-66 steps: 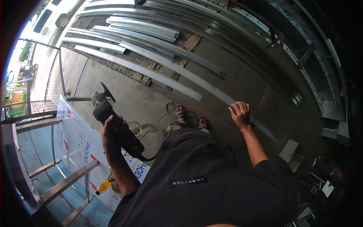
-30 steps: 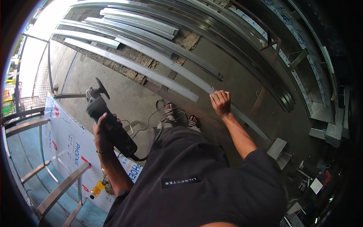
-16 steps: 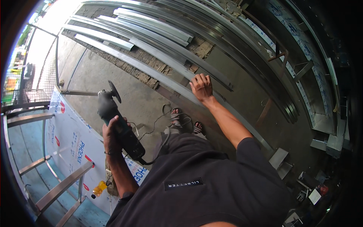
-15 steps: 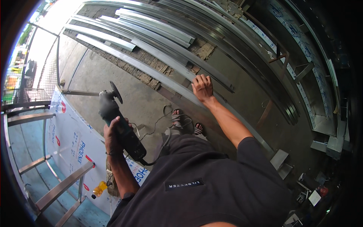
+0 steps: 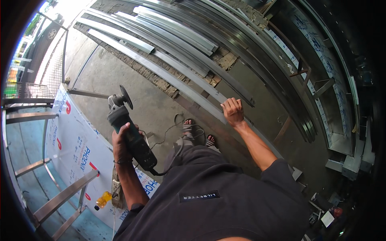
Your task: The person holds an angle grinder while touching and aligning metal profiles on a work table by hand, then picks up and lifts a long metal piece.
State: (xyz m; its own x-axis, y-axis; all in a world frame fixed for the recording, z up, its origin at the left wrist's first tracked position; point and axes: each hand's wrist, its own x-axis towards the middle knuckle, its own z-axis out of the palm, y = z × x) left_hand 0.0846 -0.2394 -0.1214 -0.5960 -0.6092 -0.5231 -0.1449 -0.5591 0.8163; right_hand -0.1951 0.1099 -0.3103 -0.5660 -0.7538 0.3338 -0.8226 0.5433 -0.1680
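Observation:
My left hand (image 5: 124, 140) is wrapped around the body of a dark angle grinder (image 5: 138, 146), held upright with its disc (image 5: 126, 97) at the top. A cord leaves the grinder's lower end. The grinder is in the air, touching no metal. My right hand (image 5: 233, 112) is closed in a fist over a long silver metal bar (image 5: 189, 74). Whether its fingers grip the bar or something small is hidden. Beside that bar, nearer to me, runs another long bar (image 5: 152, 72).
Several more metal profiles (image 5: 177, 30) lie across rough boards ahead. To my left stand a metal frame (image 5: 66, 197) and a sheet with printed film (image 5: 76, 140); a yellow bottle (image 5: 103, 200) is by it. The power cord (image 5: 165, 134) trails near my feet (image 5: 187, 125).
My right hand has moved rightward and nearer to me along the bars, uncovering a small dark mark on one. The view has shifted slightly. My left hand still holds the grinder.

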